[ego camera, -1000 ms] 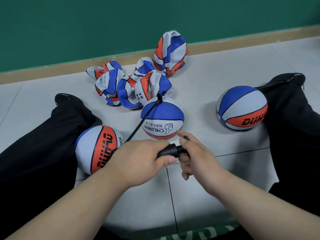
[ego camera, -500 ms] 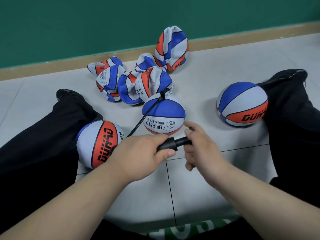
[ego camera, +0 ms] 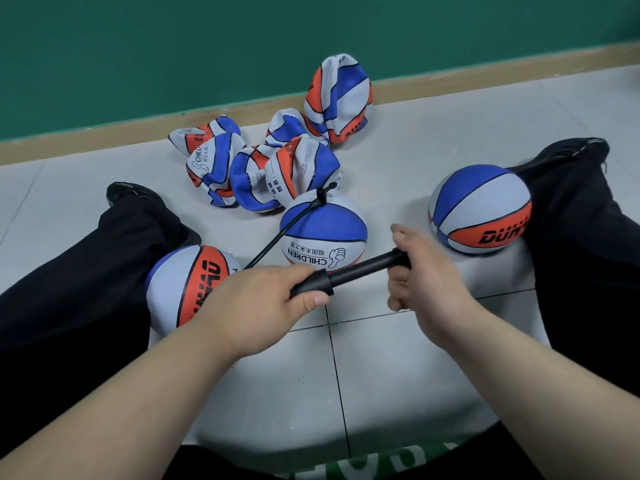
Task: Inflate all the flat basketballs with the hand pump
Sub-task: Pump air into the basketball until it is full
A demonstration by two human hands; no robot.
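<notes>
My left hand (ego camera: pixel 256 306) grips the barrel of a black hand pump (ego camera: pixel 349 273). My right hand (ego camera: pixel 424 271) grips the pump's handle, with the plunger rod drawn out between the hands. A thin black hose (ego camera: pixel 277 237) runs from the pump to the valve on top of a round blue, white and orange basketball (ego camera: pixel 323 233) in front of me. Two more round basketballs lie on the floor, one by my left leg (ego camera: pixel 188 285) and one by my right leg (ego camera: pixel 479 207). Several crumpled flat basketballs (ego camera: pixel 263 168) are heaped behind.
I sit on a grey tiled floor (ego camera: pixel 398 368) with my legs in black trousers spread to either side (ego camera: pixel 79 271) (ego camera: pixel 585 237). A green wall (ego camera: pixel 242 46) with a tan skirting board runs along the back.
My right hand has pulled the handle out to the right, so the plunger rod now shows between my hands. My left hand has kept its hold on the barrel.
</notes>
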